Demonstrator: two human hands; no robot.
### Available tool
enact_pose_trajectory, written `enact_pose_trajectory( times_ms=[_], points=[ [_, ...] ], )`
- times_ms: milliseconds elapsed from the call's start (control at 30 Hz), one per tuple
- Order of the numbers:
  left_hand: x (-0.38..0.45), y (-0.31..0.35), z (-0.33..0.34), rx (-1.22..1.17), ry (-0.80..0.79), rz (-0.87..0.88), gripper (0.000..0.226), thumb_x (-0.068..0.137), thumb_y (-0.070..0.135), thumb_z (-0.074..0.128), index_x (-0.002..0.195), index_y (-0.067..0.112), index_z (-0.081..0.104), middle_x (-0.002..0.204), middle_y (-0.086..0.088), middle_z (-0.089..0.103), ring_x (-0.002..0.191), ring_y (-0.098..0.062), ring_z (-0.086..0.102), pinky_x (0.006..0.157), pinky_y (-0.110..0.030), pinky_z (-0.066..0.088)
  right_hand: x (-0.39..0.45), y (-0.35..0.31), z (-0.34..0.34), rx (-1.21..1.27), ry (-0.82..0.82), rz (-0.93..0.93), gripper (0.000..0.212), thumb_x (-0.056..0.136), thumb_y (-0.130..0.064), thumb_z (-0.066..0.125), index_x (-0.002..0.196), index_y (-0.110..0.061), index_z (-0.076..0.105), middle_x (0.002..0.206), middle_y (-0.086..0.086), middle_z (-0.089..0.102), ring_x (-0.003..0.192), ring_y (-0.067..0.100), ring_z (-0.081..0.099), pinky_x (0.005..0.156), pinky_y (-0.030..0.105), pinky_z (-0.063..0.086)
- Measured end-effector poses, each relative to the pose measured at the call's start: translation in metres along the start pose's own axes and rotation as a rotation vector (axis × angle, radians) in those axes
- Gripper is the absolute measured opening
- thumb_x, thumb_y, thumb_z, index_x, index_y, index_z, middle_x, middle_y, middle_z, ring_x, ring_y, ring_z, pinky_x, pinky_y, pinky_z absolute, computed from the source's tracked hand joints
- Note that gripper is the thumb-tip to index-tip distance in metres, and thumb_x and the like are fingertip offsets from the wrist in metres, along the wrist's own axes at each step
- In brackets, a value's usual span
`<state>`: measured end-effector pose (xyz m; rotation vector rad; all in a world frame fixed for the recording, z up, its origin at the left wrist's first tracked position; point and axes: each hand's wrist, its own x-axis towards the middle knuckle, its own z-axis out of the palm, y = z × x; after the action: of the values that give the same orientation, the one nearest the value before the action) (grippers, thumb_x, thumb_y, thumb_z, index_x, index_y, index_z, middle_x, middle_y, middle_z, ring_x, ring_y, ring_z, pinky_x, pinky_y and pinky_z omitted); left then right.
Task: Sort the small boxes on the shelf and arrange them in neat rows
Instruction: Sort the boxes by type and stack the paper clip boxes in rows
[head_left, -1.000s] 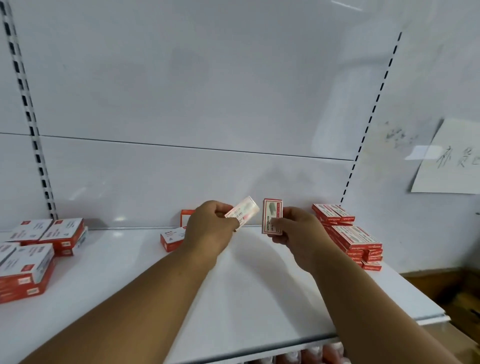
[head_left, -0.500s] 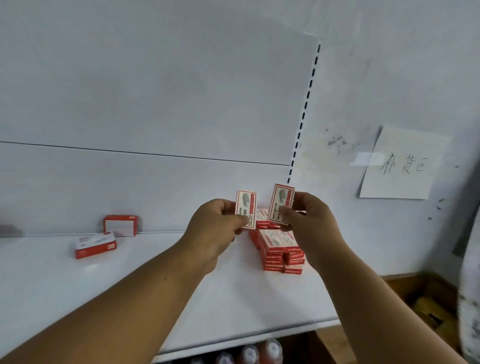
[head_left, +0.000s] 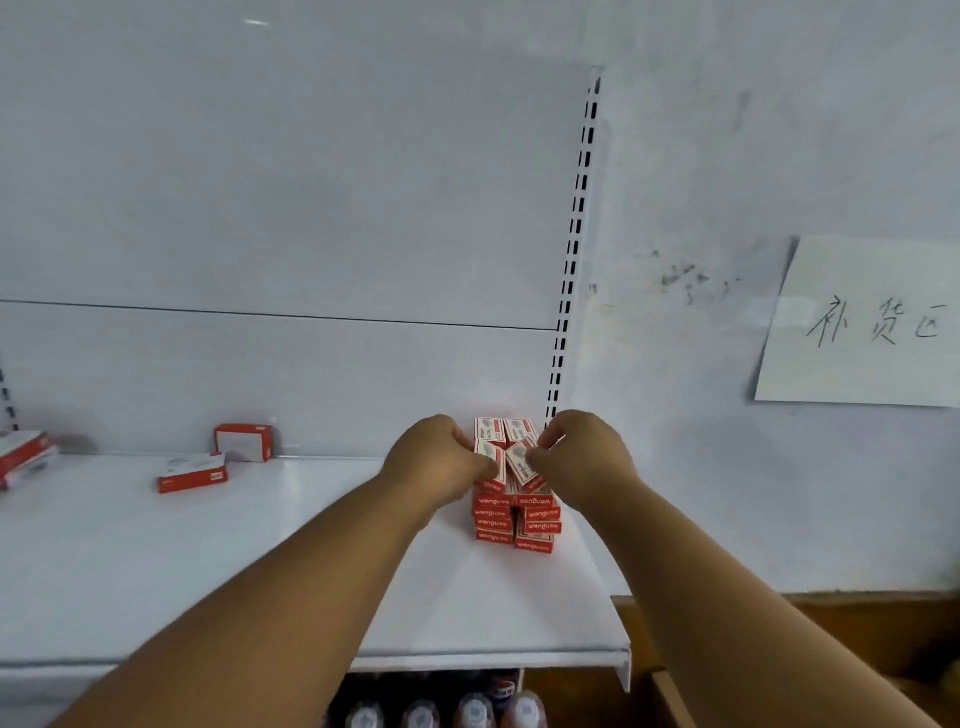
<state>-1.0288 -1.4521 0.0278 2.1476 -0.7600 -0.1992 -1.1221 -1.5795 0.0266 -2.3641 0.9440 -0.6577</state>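
Red-and-white cardboard staple boxes: your left hand (head_left: 441, 462) pinches one (head_left: 492, 464), your right hand (head_left: 582, 457) another (head_left: 525, 464), atop the stack (head_left: 514, 525). They look light, stiff; hold the edges.

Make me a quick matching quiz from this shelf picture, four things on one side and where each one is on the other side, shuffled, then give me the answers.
Things:
1. box in the left hand
2. box standing on edge
3. paper note
4. bottle caps

Places:
A. on the wall at the right
B. below the shelf
C. over the stack of small boxes
D. against the back panel, left of the hands

Pairs: 1-C, 2-D, 3-A, 4-B
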Motion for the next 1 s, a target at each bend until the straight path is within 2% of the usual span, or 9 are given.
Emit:
enact_pose_trajectory(
  times_ms=[67, 133, 233, 400, 533, 700, 867, 933, 1000],
  points=[
    [0.001, 0.001, 0.002, 0.129, 0.046, 0.007, 0.026, 0.076, 0.04, 0.079, 0.083, 0.022, 0.061, 0.087, 0.004, 0.069, 0.08, -0.015, 0.065, 0.072, -0.034, 0.054, 0.001, 0.0, -0.003, -0.132, -0.014, -0.043, 0.004, 0.087, -0.02, 0.063, 0.086, -0.016, 0.063, 0.084, -0.001, 0.066, 0.077, 0.018, 0.064, 0.061, 0.028, 0.05],
    [0.001, -0.001, 0.005, 0.191, 0.091, 0.013, 0.03, 0.075, 0.047, 0.078, 0.083, 0.023, 0.063, 0.085, 0.006, 0.068, 0.078, -0.013, 0.063, 0.067, -0.03, 0.05, 0.001, 0.0, -0.002, -0.19, -0.02, -0.06, 0.007, 0.087, -0.015, 0.059, 0.092, -0.015, 0.064, 0.091, 0.002, 0.065, 0.079, 0.018, 0.062, 0.06, 0.027, 0.048],
    [-0.004, -0.006, 0.008, 0.184, 0.176, 0.026, 0.033, 0.076, 0.053, 0.075, 0.083, 0.024, 0.061, 0.08, 0.01, 0.063, 0.074, -0.009, 0.059, 0.061, -0.027, 0.044, -0.002, -0.002, 0.0, -0.174, 0.016, -0.093, 0.015, 0.087, -0.016, 0.059, 0.102, -0.017, 0.06, 0.103, 0.003, 0.055, 0.082, 0.02, 0.06, 0.061, 0.028, 0.048],
    [-0.01, -0.021, -0.007, 0.112, 0.293, 0.06, 0.025, 0.082, 0.047, 0.07, 0.091, 0.027, 0.058, 0.087, 0.011, 0.061, 0.083, -0.012, 0.06, 0.071, -0.028, 0.05, -0.007, -0.019, 0.006, -0.104, 0.078, -0.208, 0.017, 0.091, -0.023, 0.058, 0.107, -0.019, 0.06, 0.11, 0.003, 0.053, 0.088, 0.022, 0.059, 0.072, 0.03, 0.047],
    [-0.016, -0.05, -0.036, 0.154, 0.293, 0.05, 0.019, 0.084, 0.041, 0.069, 0.096, 0.029, 0.061, 0.093, 0.01, 0.064, 0.086, -0.013, 0.061, 0.079, -0.032, 0.055, -0.016, -0.061, 0.028, -0.034, 0.082, -0.328, 0.018, 0.092, -0.027, 0.058, 0.107, -0.018, 0.062, 0.111, 0.003, 0.055, 0.09, 0.021, 0.058, 0.073, 0.027, 0.042],
    [-0.017, -0.099, -0.087, 0.224, 0.327, 0.018, 0.019, 0.088, 0.036, 0.066, 0.104, 0.026, 0.064, 0.099, 0.009, 0.066, 0.09, -0.012, 0.063, 0.077, -0.025, 0.051, -0.028, -0.126, 0.08, -0.002, -0.004, -0.43, 0.021, 0.093, -0.032, 0.058, 0.11, -0.021, 0.062, 0.114, -0.001, 0.054, 0.091, 0.016, 0.058, 0.076, 0.027, 0.045],
    [-0.007, -0.157, -0.149, 0.27, 0.297, -0.006, 0.005, 0.083, 0.028, 0.063, 0.086, 0.03, 0.058, 0.094, 0.009, 0.063, 0.088, -0.016, 0.061, 0.08, -0.03, 0.051, -0.026, -0.177, 0.137, 0.014, -0.054, -0.429, 0.021, 0.092, -0.031, 0.059, 0.11, -0.021, 0.062, 0.113, 0.001, 0.056, 0.094, 0.018, 0.059, 0.084, 0.031, 0.049],
    [0.005, -0.183, -0.173, 0.296, 0.27, -0.033, 0.011, 0.083, 0.031, 0.065, 0.093, 0.029, 0.061, 0.1, 0.008, 0.065, 0.09, -0.016, 0.061, 0.082, -0.031, 0.053, -0.021, -0.197, 0.161, -0.005, -0.097, -0.419, 0.023, 0.093, -0.03, 0.058, 0.115, -0.022, 0.061, 0.116, 0.001, 0.056, 0.098, 0.019, 0.059, 0.085, 0.029, 0.048],
    [0.019, -0.207, -0.193, 0.341, 0.224, -0.053, 0.027, 0.083, 0.038, 0.069, 0.108, 0.028, 0.062, 0.11, 0.004, 0.064, 0.095, -0.017, 0.061, 0.084, -0.032, 0.053, -0.013, -0.214, 0.184, -0.044, -0.167, -0.389, 0.029, 0.094, -0.026, 0.055, 0.123, -0.022, 0.059, 0.121, 0.004, 0.055, 0.104, 0.022, 0.059, 0.086, 0.028, 0.047]
  ],
)
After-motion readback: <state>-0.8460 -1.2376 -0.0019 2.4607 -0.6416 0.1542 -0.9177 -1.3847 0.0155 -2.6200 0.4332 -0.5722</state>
